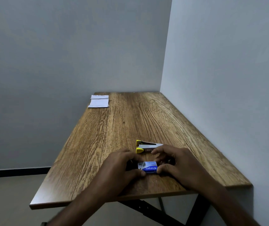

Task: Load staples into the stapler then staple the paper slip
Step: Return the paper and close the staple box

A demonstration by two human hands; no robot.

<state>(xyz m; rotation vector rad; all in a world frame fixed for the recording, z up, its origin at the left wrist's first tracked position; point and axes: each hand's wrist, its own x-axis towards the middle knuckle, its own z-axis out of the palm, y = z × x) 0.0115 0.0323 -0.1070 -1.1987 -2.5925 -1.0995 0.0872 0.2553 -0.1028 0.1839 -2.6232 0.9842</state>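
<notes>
1. Spanning most of the lower view: wooden table (pixel 107 137) set into a corner of grey walls, bare apart from three small things
2. Reaching in from the near edge: left hand (pixel 119 163) and right hand (pixel 176 162), fingers curled narrow, thumb and fingertips of each pinching one end of the blue staple box (pixel 147 167), which sits low at the table's near middle; resting or just lifted, cannot tell
3. Lying far off at the back left corner, half over the edge by the look of it: paper slip (pixel 98 101), untouched, print too small to read
4. Lying just behind the hands, on its side: yellow-tipped stapler (pixel 147 146), seemingly hinged apart, one end hidden by right-hand fingers
5. Judging progress: barely begun; box apparently unopened, loading and stapling all left
6. Hidden: staples themselves, box flaps under the fingertips, stapler's magazine contents
</notes>
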